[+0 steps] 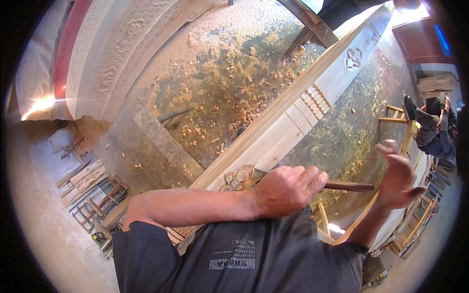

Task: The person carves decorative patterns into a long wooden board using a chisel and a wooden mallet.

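My left hand [290,191] is closed round a carving chisel, its brown wooden handle [349,186] sticking out to the right. The fist lies over a long pale wooden beam [278,139], beside a carved flower [237,179]. Part of the chisel's blade is hidden by the fist, so I cannot tell whether its edge touches the wood. Just past the handle's end, my right hand [396,177] is raised with fingers apart and nothing in it. Farther up the beam are a band of carved ridges [315,102] and a second flower [353,59].
Wood shavings [249,110] litter the floor. A large carved pale panel [124,39] stands at the far left. Wooden trestle legs [310,24] support the beam's far end. At the right a person [435,129] sits near a wooden stool [393,115]. Timber pieces [90,178] lie left.
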A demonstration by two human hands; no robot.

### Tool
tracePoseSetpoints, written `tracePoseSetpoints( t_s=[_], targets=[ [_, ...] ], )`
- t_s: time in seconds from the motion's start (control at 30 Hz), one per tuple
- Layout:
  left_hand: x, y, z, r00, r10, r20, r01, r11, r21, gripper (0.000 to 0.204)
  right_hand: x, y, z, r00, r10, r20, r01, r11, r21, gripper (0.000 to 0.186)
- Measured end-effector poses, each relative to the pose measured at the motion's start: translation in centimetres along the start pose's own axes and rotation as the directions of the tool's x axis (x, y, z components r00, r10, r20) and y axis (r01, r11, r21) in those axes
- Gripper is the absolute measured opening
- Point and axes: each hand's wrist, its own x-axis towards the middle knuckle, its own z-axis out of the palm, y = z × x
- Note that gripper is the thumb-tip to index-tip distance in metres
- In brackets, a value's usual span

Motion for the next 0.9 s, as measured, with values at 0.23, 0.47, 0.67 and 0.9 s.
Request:
tracePoseSetpoints(
  t_s=[0.23,0.47,0.67,0.9],
  targets=[
    [-0.5,0.4,-1.3,0.989,0.148,-0.009,-0.146,0.983,0.108,0.036,-1.3,-0.9,3.6,0.992,-0.011,-0.127,-0.038,0.926,-0.376,0.1],
    [-0.7,-0.1,-0.5,0.96,0.281,-0.018,-0.281,0.959,-0.036,0.041,-4.6,-4.8,5.8,0.996,0.059,0.062,-0.007,0.774,-0.633,0.052],
    [-0.6,0.0,-1.1,0.955,0.286,0.08,-0.284,0.958,-0.039,0.039,-5.4,-5.3,8.4,0.989,0.07,0.129,0.036,0.737,-0.675,0.039],
    [-0.6,-0.2,-0.8,0.966,0.236,0.101,-0.226,0.968,-0.105,0.038,-5.6,-4.8,8.2,0.983,0.127,0.132,-0.01,0.759,-0.651,0.043]
  ],
)
